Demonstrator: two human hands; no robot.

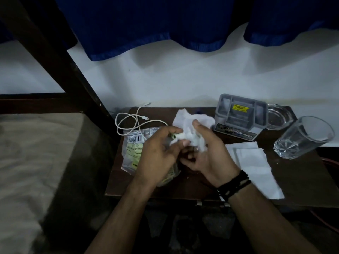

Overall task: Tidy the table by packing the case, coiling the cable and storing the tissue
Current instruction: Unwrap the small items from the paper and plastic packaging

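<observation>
A crumpled white tissue (pixel 190 123) is held above the middle of the small dark table (pixel 302 184). My left hand (pixel 157 153) pinches its lower left part, and my right hand (pixel 207 153) grips it from the right with the thumb on top. A clear plastic packet (pixel 133 151) with a yellow label lies under my left hand. The white cable (pixel 128 123) lies in loose loops at the table's back left corner. A grey plastic case (pixel 240 114) stands at the back, right of the tissue.
Flat white tissues (pixel 256 162) lie at the right of the table. A tall drinking glass (pixel 302 138) stands at the right edge, with a low glass dish (pixel 278 116) behind it. A mattress (pixel 33 162) and dark bed frame (pixel 55 57) fill the left. Blue curtains (pixel 146 24) hang behind.
</observation>
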